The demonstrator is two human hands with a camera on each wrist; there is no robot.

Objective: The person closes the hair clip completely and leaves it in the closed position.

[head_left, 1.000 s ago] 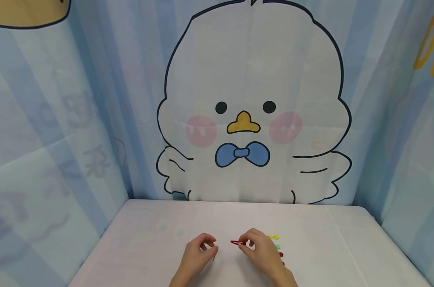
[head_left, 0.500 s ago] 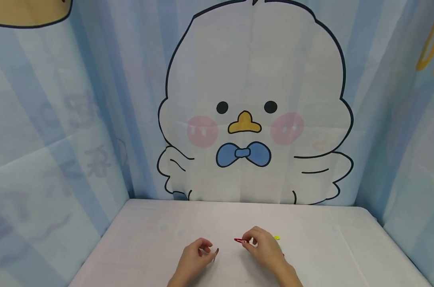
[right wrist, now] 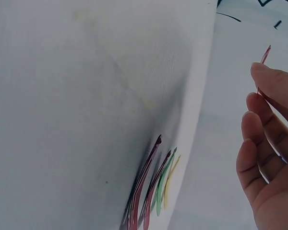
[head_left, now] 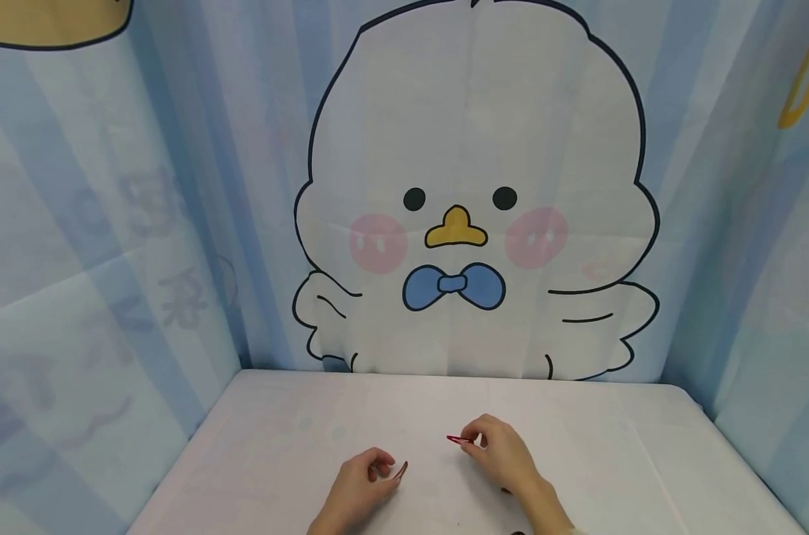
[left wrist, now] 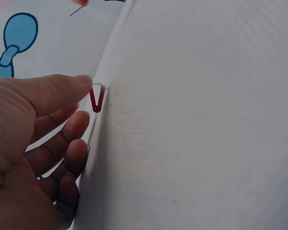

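Note:
My left hand pinches a dark red snap hair clip by one end, between thumb and index finger. The clip's narrow V-shaped end points away from the fingertips, just above the table in the head view. To the right and a little farther back, my right hand pinches a red snap hair clip, whose tip points left. The other fingers of both hands are loosely bent. In the right wrist view, this red clip is seen nearly edge-on above the thumb.
Beside the right hand, a row of snap hair clips lies on the white table: dark reddish ones, a green one and a yellow one. A curtain with a cartoon chick stands behind the table.
My right hand has moved slightly right and away with its red clip, and its arm now covers the coloured clips in the head view. The left hand has shifted slightly left.

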